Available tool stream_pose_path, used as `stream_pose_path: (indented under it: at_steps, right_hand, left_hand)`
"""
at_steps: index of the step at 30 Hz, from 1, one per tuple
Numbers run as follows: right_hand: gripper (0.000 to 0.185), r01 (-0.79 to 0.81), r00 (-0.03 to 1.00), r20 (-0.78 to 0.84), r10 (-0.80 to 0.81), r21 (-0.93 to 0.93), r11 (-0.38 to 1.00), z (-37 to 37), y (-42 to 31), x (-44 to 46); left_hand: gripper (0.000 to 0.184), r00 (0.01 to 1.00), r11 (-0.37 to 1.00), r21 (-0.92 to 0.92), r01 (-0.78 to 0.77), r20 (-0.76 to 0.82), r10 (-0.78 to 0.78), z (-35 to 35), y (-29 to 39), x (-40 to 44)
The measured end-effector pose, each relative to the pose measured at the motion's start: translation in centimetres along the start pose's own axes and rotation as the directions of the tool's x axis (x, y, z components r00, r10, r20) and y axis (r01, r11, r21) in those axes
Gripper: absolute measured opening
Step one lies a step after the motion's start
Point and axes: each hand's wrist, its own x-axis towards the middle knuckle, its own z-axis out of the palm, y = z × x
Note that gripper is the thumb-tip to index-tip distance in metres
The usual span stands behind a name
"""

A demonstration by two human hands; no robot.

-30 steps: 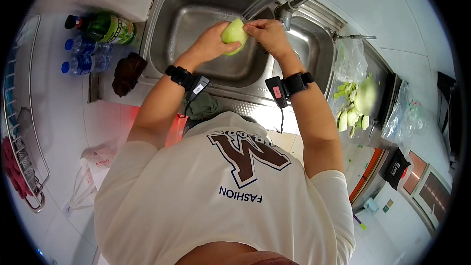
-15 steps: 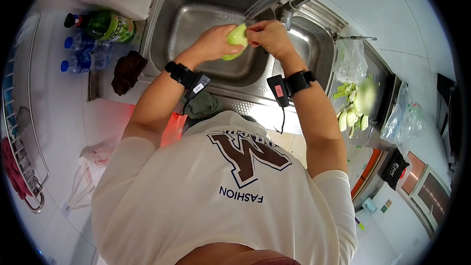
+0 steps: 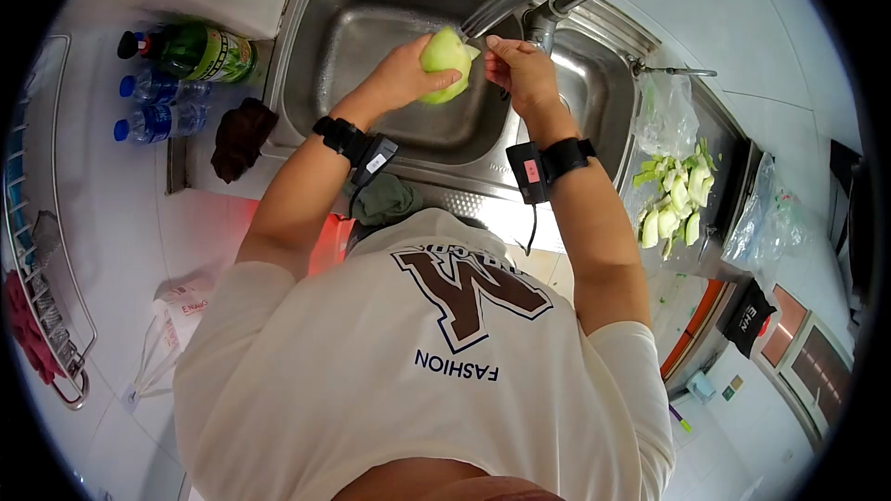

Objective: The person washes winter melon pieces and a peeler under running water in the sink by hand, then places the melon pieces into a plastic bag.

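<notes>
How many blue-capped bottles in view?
2, both left of the sink in the picture: one bottle next to the green bottle, the other bottle just below it, nearer the brown bundle. More could be hidden behind the green one.

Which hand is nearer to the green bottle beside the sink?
Left. The left hand is over the large basin, right of the green bottle, holding a pale green vegetable; the right hand is farther right, beyond the vegetable, near the faucet.
</notes>
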Motion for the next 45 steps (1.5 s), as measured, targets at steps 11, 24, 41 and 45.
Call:
stream_pose_path:
  at_steps: [11,24,41,45]
  right_hand:
    - [0.056,-0.172,0.917,0.384,0.109,0.134,0.976,2.5,2.5,-1.8]
    - [0.096,0.080,0.960,0.278,-0.033,-0.157,0.984,2.3,4.2,-2.6]
    - [0.044,-0.006,0.983,0.182,-0.023,0.156,0.988,-2.0,3.7,-3.3]
    - [0.041,-0.015,0.985,0.171,-0.023,0.218,0.976,-1.8,3.1,-3.8]
  left_hand:
    - [0.048,0.951,0.558,-0.812,0.172,-0.011,-0.309,1.8,-0.5,1.0]
    - [0.059,0.889,0.734,-0.549,0.399,0.036,-0.456,3.9,1.7,0.2]
    - [0.053,0.897,-0.247,-0.867,0.433,0.440,0.028,2.4,-0.2,-1.9]
    - [0.055,0.911,0.141,-0.907,0.397,0.370,-0.181,2.3,-1.5,-1.8]
